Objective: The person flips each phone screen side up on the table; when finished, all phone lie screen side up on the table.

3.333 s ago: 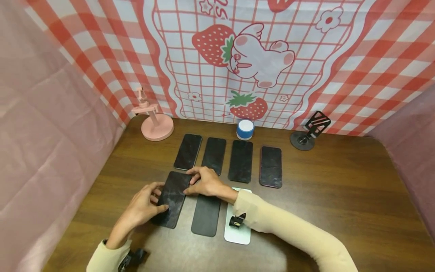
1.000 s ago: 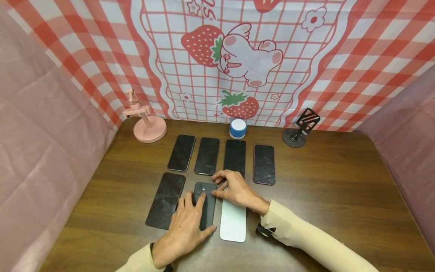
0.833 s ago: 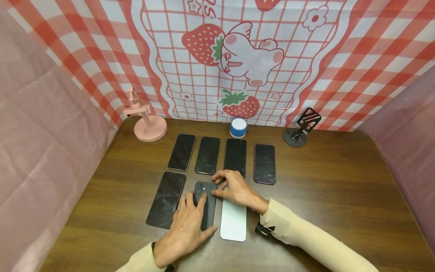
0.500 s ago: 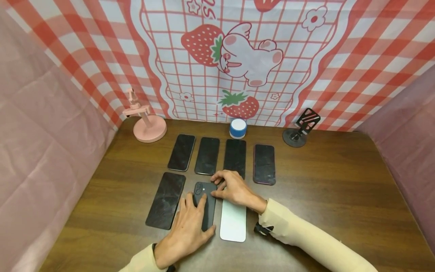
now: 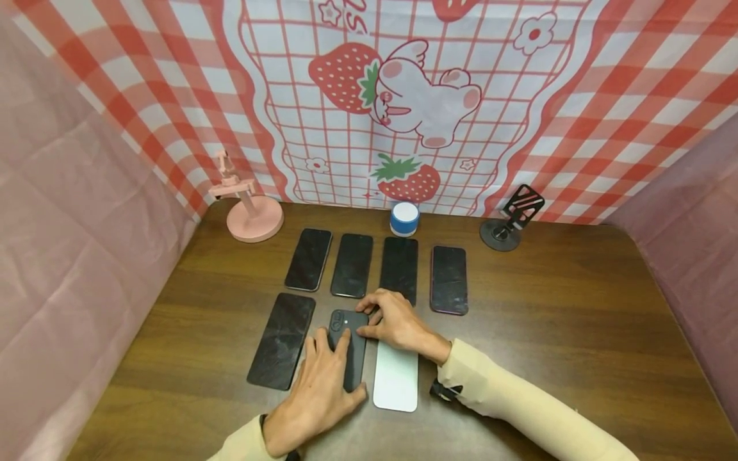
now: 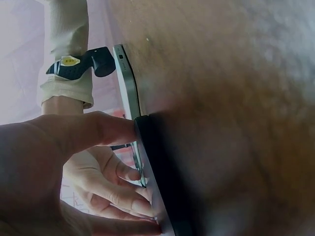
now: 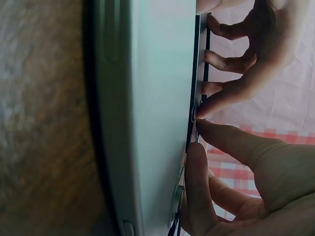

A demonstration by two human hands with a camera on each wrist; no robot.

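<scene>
A dark grey smartphone (image 5: 355, 360) lies back up, its camera bump at the upper left. My left hand (image 5: 319, 384) spans it, index fingertip on the back, other fingers by the left side and thumb at the lower right corner. At its upper right corner, my right hand (image 5: 396, 325) holds the edges with thumb and fingers. Under that hand is a pale mint phone (image 5: 395, 381), back up and partly covered; its side fills much of the right wrist view (image 7: 160, 98). Left of the grey phone lies a black phone (image 5: 281, 342), screen up.
Behind the hands runs a row of several screen-up phones (image 5: 352, 264) on the wooden table (image 5: 548, 333). Farther back stand a pink phone stand (image 5: 255, 218), a blue and white round container (image 5: 404, 219) and a black phone stand (image 5: 500, 234). Checked cloth hangs behind.
Both hands have moved right, from the black phone at left to the grey phone, and the view has shifted slightly. Over the last second, hands and phones have stayed almost still.
</scene>
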